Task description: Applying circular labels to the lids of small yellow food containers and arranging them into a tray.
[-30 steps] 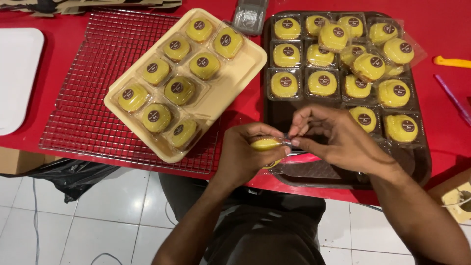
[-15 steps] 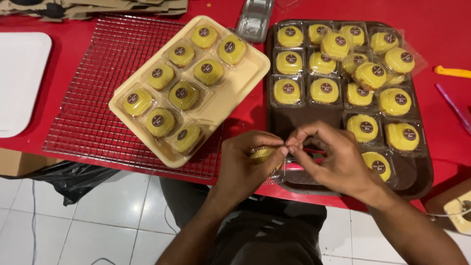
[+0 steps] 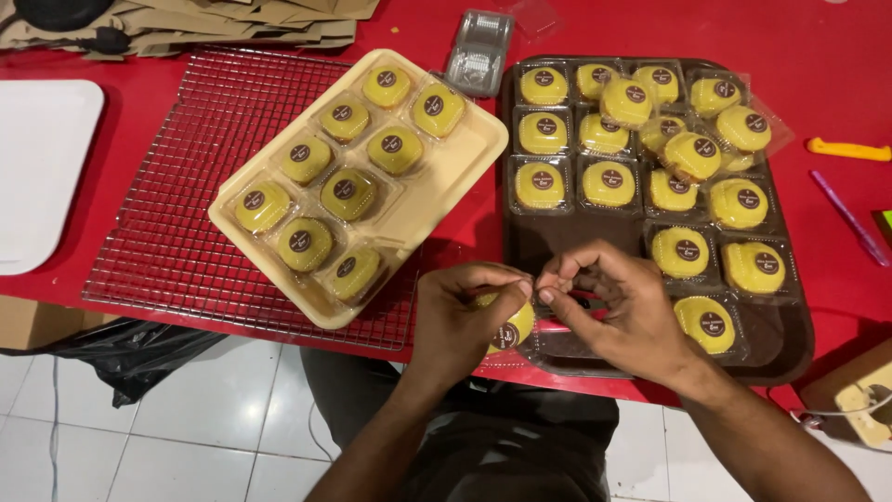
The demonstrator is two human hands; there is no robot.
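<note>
From the head camera we look down at a red table and at our two hands, which meet at its near edge. Our left hand has its fingers curled closely around a yellow cake with a dark round sticker, which sits in a clear plastic cup; the cake is just over the near left corner of the dark brown tray. Our right hand is touching the same cake from the right, with thumb and forefinger pinched narrow at the edge of the clear wrapping; what exactly they pinch we cannot tell. The brown tray holds many similar yellow cakes in clear cups, some piled on each other at the far right. To the left, a beige tray lies tilted on a wire cooling rack and carries nine such cakes. An empty clear plastic container lies beyond the trays. A white tray is at the left edge, and a yellow tool and a purple pen lie at the right.
</note>
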